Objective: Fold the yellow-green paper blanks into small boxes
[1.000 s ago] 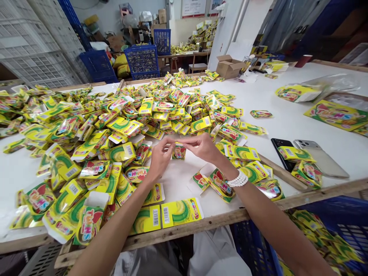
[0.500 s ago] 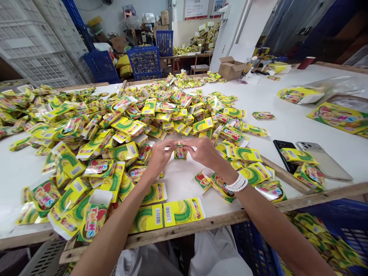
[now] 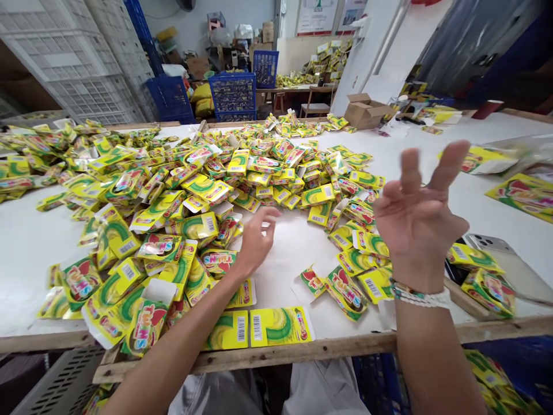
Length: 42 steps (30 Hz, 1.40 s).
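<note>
My left hand (image 3: pixel 258 239) hovers over the bare white table, its fingers loosely curved and apart with nothing between them. Just left of it lies a yellow-green candy box (image 3: pixel 218 262) on the pile's edge. My right hand (image 3: pixel 417 222) is raised on the right, palm showing, fingers spread and slightly blurred; it holds nothing. Below and left of that hand, a small box printed "Twins" (image 3: pixel 345 292) lies flat. At the front edge, two flat yellow boxes lie end to end, the right one with a barcode (image 3: pixel 283 327).
A large heap of small cartons (image 3: pixel 207 190) covers the table's left and middle. A phone (image 3: pixel 510 268) with cartons on it lies at right. Behind stand an open cardboard box (image 3: pixel 367 112) and blue crates (image 3: pixel 233 92). A wooden strip (image 3: pixel 328 344) edges the table.
Both hands were together holding a small carton; now they are apart and without it. My right hand has swung up and right, palm turned out. The view has shifted slightly.
</note>
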### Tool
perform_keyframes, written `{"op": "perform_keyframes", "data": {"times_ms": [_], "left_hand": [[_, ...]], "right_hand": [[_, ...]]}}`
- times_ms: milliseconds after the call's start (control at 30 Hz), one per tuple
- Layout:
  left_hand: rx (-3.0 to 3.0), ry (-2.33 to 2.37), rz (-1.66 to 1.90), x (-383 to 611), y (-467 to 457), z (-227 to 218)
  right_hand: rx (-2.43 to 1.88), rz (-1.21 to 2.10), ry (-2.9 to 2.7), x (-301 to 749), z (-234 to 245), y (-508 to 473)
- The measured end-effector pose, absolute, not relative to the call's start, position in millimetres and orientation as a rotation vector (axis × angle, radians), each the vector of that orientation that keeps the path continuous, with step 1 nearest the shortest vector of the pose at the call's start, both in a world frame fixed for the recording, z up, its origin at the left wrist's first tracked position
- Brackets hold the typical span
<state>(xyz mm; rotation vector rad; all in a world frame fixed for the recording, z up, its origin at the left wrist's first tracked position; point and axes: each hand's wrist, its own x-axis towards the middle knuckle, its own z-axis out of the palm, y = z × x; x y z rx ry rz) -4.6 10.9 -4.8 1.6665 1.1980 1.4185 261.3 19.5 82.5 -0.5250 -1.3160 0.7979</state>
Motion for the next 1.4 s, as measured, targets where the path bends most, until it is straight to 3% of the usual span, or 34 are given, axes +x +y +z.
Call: {"op": "perform_keyframes", "data": {"times_ms": [233,333,500,733,1067,1400], "left_hand": [[2.118,0.992,0.813,38.0,-25.6,-7.4],[2.105,1.027,0.729,56.1,-35.8,-12.2],[1.715,0.942,1.053,56.0,-25.4,-13.8],[1.377,1.099,1.645,10.4,1.3,11.3],[1.512,1.156,1.574,-4.6,19.7,-10.6],[1.564,1.171,1.533,-8.5,22.3,-23.2]], "right_hand": [[-0.771,1.16,-1.229,224.5,71.0,26.3],[-0.835,1.189,-1.214,212.6,63.3,30.5],[-0.977,1.122,-1.254,209.1,51.8,36.6],[-0.937,1.4,-1.517,194.7,36.2,39.5],[-0.948,1.001,-1.408,165.6,-2.7,42.8],[-0.92,0.95,-1.444,172.7,-17.9,57.2]]}}
